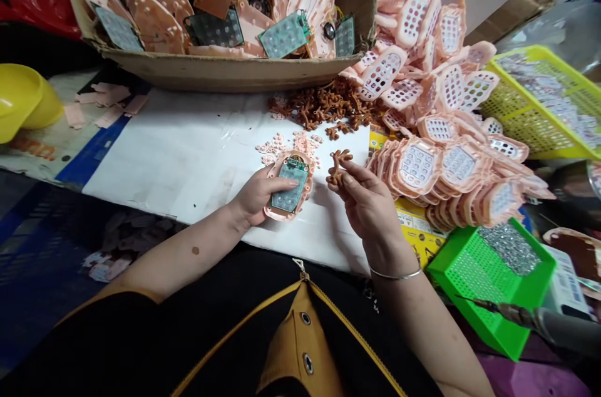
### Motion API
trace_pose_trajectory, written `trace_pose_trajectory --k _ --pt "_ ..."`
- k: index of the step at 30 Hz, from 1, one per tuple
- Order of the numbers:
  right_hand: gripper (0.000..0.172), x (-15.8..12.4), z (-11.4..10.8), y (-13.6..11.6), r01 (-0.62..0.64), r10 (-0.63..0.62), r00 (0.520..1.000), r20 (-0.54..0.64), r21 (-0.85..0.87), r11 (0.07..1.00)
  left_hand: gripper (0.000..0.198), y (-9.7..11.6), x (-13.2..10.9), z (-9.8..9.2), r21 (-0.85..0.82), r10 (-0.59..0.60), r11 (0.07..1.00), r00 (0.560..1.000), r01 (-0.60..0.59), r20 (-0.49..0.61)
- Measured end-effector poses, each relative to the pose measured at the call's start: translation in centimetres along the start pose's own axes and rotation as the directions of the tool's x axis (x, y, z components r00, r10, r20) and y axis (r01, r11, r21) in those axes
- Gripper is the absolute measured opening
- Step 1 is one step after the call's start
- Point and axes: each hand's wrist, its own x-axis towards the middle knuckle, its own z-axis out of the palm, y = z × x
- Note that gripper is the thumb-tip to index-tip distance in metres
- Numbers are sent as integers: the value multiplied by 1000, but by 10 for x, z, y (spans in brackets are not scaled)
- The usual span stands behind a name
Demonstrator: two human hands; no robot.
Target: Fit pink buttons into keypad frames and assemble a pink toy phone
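My left hand [263, 193] grips a pink plastic shell [282, 215] with a green circuit board [287, 187] lying in it, the thumb resting on the board. To the right, my right hand [366, 196] pinches a brown branch-shaped piece [337, 166] between thumb and fingers, apart from the shell. Small pink parts [270, 149] are scattered just beyond the shell. Behind them lies a heap of brown pieces [323, 103] like the one held.
A cardboard box [225, 71] of shells and boards stands at the back. Pink covers [417, 165] are stacked at right, near a yellow basket [516, 115] and a green basket [502, 303] of screws. An electric screwdriver [539, 322] points in at lower right.
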Motion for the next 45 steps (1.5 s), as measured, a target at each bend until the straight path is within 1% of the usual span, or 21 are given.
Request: trace_pose_trajectory --k 4,8,10,13,17,21,24,26,28,31,33,37,40,43,45 --pt "27 -21 -6 -1 5 -5 1000 -5 105 994 35 -11 -7 8 44 -36 998 999 36 -2" --pt "28 -34 -7 -4 -16 17 1000 -2 191 982 36 -22 -15 11 86 -45 995 999 44 12" --pt "27 -37 -7 -5 -10 8 1000 11 186 983 39 -25 -18 12 119 -57 992 996 49 62" --pt "27 -39 -5 -6 29 -27 1000 -12 161 987 40 -28 -22 13 183 -100 980 986 75 135" --pt "31 -39 -1 -4 43 -40 999 -24 123 991 39 -31 -24 13 241 -89 969 990 59 113" --pt "32 -38 2 2 22 -20 1000 -18 114 993 41 -32 -23 13 253 -92 966 985 52 147" --pt "34 -37 3 6 35 -32 999 -34 110 993 41 -31 -22 14 279 -112 958 984 70 139" --pt "35 -37 1 7 72 -70 997 -28 65 995 37 -30 -21 15 296 -132 951 984 93 116" --pt "31 -38 -2 7 134 -133 991 7 -42 990 31 -30 -20 15 314 -151 942 984 115 92" --pt "22 -37 -8 6 273 -255 962 100 -262 926 26 -28 -19 16 335 -182 931 980 144 85" --pt "20 -35 -11 8 316 -283 948 147 -311 896 28 -27 -18 16 331 -205 929 975 166 85" --pt "25 -31 -13 16 245 -217 964 153 -195 950 36 -22 -18 13 278 -238 938 968 207 83" --pt "28 -29 -10 14 195 -169 968 185 -130 972 41 -20 -18 9 225 -270 945 954 237 128" --pt "34 -26 -6 8 83 -67 969 238 -57 995 41 -20 -18 8 235 -281 941 950 245 136" --pt "38 -24 -4 4 29 -23 969 244 -22 999 38 -21 -17 8 263 -274 936 954 235 123"
